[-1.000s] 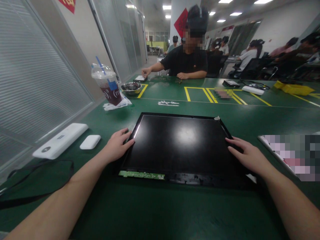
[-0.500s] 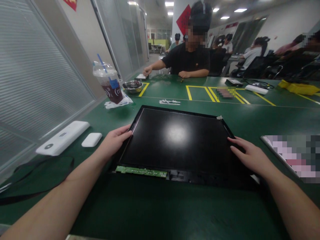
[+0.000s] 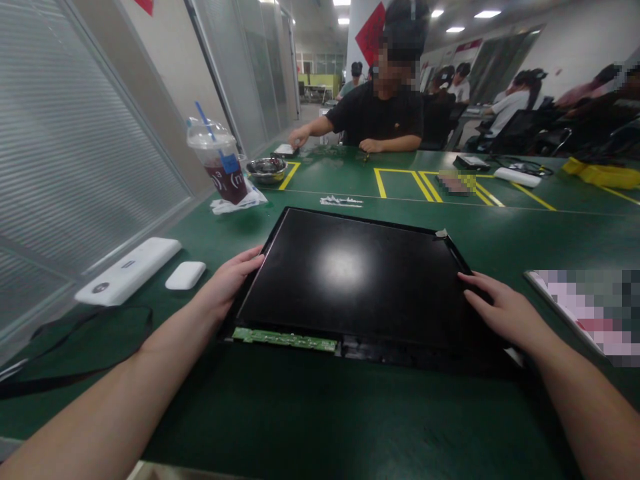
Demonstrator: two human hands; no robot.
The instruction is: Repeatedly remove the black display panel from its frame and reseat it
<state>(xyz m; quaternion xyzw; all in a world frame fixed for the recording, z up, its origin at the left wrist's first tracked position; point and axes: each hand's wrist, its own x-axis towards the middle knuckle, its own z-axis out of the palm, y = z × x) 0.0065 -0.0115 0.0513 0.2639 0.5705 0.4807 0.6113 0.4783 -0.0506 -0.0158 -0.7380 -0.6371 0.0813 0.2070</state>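
Note:
A black LCD screen panel (image 3: 380, 293) lies face up before me, its glossy face reflecting a bright spot. Along its near edge, toward the left, runs a bare green circuit board (image 3: 287, 339). My left hand (image 3: 237, 273) grips the left side, thumb on top of the frame and the other fingers partly hidden beneath. On the opposite side, my right hand (image 3: 500, 307) holds the right edge with thumb and forefinger showing and the rest out of sight. A small piece of pale tape (image 3: 441, 233) sticks to the far right corner.
Left on the green table (image 3: 350, 420) lie a white power bank (image 3: 130, 272), a small white case (image 3: 185, 275) and a black strap (image 3: 95, 379). Farther off stand a drink cup (image 3: 225, 170) and a metal bowl (image 3: 267, 171). A person in black (image 3: 380, 117) sits opposite.
The view has shifted slightly. The bright reflection has slid a little left across the screen, so its tilt seems slightly changed. Both hands keep the same hold.

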